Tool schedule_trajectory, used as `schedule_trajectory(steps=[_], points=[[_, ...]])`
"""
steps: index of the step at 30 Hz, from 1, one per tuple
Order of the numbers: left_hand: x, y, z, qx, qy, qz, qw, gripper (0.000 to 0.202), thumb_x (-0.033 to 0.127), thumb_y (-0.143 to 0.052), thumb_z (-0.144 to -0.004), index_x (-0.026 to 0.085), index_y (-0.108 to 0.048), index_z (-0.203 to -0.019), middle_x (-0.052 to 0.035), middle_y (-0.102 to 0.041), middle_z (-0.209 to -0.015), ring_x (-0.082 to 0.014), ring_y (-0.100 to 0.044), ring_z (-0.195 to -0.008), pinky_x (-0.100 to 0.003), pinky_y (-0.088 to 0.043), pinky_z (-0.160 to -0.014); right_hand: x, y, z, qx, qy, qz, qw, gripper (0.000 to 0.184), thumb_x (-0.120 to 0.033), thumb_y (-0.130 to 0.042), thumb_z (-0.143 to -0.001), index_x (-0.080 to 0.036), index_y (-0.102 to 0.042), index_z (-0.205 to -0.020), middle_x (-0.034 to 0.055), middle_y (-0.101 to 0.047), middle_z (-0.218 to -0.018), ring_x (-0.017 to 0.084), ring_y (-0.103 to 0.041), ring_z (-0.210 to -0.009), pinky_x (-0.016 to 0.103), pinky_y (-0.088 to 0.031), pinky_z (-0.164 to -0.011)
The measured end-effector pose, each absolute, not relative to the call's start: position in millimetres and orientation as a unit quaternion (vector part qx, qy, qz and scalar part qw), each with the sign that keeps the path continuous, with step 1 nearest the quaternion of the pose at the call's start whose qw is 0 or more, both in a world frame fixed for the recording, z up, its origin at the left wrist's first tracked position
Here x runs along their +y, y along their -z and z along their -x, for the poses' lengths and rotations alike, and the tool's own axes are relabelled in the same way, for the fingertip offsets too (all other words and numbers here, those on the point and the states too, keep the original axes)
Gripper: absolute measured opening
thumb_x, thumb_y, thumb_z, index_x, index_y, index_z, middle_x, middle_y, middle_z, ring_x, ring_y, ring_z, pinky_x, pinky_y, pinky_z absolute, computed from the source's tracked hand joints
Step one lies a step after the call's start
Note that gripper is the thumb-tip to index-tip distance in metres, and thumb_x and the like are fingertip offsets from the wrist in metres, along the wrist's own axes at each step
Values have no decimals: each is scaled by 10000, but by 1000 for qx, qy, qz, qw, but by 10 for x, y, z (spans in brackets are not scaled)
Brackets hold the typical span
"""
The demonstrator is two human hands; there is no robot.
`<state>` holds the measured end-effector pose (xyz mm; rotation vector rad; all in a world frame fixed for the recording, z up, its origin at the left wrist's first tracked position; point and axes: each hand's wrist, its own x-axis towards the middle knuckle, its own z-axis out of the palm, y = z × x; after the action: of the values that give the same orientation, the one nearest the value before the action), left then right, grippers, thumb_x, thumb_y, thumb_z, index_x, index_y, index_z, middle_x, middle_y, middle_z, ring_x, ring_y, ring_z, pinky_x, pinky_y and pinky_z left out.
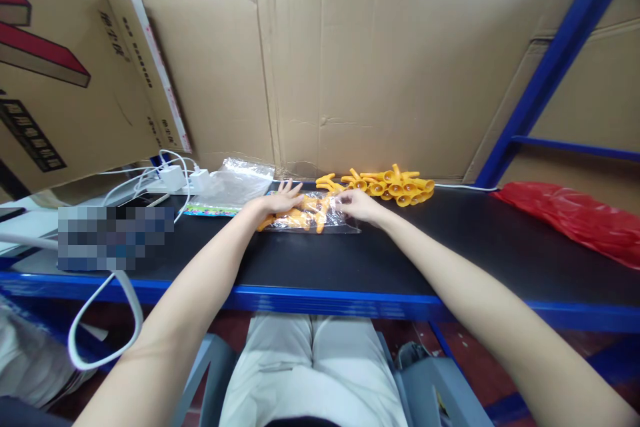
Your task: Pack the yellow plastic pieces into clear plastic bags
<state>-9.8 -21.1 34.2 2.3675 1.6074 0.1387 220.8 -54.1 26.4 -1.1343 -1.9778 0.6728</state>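
Hands on bag, orange pieces inside

The left arm and right arm are slanting forward and inward. The left grip is resting palm down, fingers standing apart; the right grip is pointing inward, fingers bending.

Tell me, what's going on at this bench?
A person's left hand lies spread over a clear bag with orange pieces inside. Their right hand is at the bag's right end; whether it pinches the plastic is hard to tell. More orange pieces sit piled behind the right hand, and clear packaging lies to the left.
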Motion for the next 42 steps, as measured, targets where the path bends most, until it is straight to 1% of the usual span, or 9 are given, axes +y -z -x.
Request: schedule_trajectory(steps=[5, 8, 14, 20, 25, 29, 33, 37, 42], points=[[-243, -367, 61, 562, 5, -819, 116, 720, 599, -207, -828, 221, -108, -1432, -17, 102, -1472, -296, 136, -1330, -507, -56, -1061, -341, -317, -2384, -691, -191, 477, 509, 109, -242, -570, -712, -140, -606, -705, 45, -633, -717, 155, -583, -678, 359, -475, -725], [-245, -362, 58, 574, 5, -813, 96, 690, 584, -184, -835, 242, -113, -1430, -17, 98, -1471, -300, 114, -1337, -536, -71, -1047, -240, -288, -2484, -681, -132, 488, 530, 95, -221, -544, -727, -142, -596, -738, 49, -636, -739, 151, -576, -671, 349, -480, -726], [-186, -324, 165, 594, -17, -800, 82, 669, 565, -144, -845, 233, -145, -1426, -23, 76, -1479, -294, 84, -1347, -532, -92, -1046, -157, -139, -2565, -771, -36, 472, 425, 216, -113, -503, -734, -153, -629, -906, 86, -638, -970, 187, -595, -874, 376, -455, -834], [-179, -324, 233, 593, -45, -798, 102, 668, 526, -172, -852, 180, -169, -1424, -25, 54, -1481, -250, -3, -1360, -401, -109, -1084, -135, 25, -2500, -850, -30, 438, 290, 427, -178, -556, -734, -178, -531, -1160, 107, -533, -1210, 236, -474, -1143, 413, -353, -967], [-184, -315, 239, 582, -70, -802, 114, 695, 542, -196, -835, 163, -194, -1418, -28, 45, -1481, -245, -45, -1361, -376, -116, -1086, -288, -79, -2375, -831, 9, 497, 250, 401, -439, -588, -724, -186, -510, -1025, 103, -593, -1037, 274, -557, -953, 421, -426, -785], [-163, -299, 240, 582, -74, -801, 116, 688, 532, -201, -833, 169, -195, -1417, -25, 3, -1483, -244, -44, -1360, -390, -124, -1084, -353, -120, -2327, -803, 38, 539, 251, 264, -350, -563, -742, -184, -475, -927, 84, -604, -860, 243, -583, -791, 364, -417, -704], [-146, -286, 242, 585, -77, -799, 115, 686, 528, -206, -836, 163, -201, -1416, -26, -5, -1486, -238, -49, -1360, -368, -121, -1087, -241, -40, -2367, -765, -20, 547, 341, 227, -330, -558, -732, -195, -458, -884, 52, -584, -789, 214, -580, -749, 350, -427, -699], [-156, -289, 245, 586, -79, -798, 115, 701, 557, -204, -832, 174, -191, -1418, -24, 17, -1485, -241, -58, -1360, -375, -117, -1088, -126, -4, -2404, -677, -177, 521, 489, 315, -413, -603, -689, -196, -420, -824, 28, -578, -772, 155, -570, -664, 340, -461, -677], [-174, -301, 240, 584, -77, -800, 117, 686, 538, -210, -839, 164, -210, -1414, -26, 46, -1484, -245, -57, -1360, -362, -107, -1090, -162, -118, -2432, -566, -315, 482, 590, 406, -470, -634, -657, -199, -390, -837, -11, -563, -671, 122, -561, -553, 284, -470, -597]])
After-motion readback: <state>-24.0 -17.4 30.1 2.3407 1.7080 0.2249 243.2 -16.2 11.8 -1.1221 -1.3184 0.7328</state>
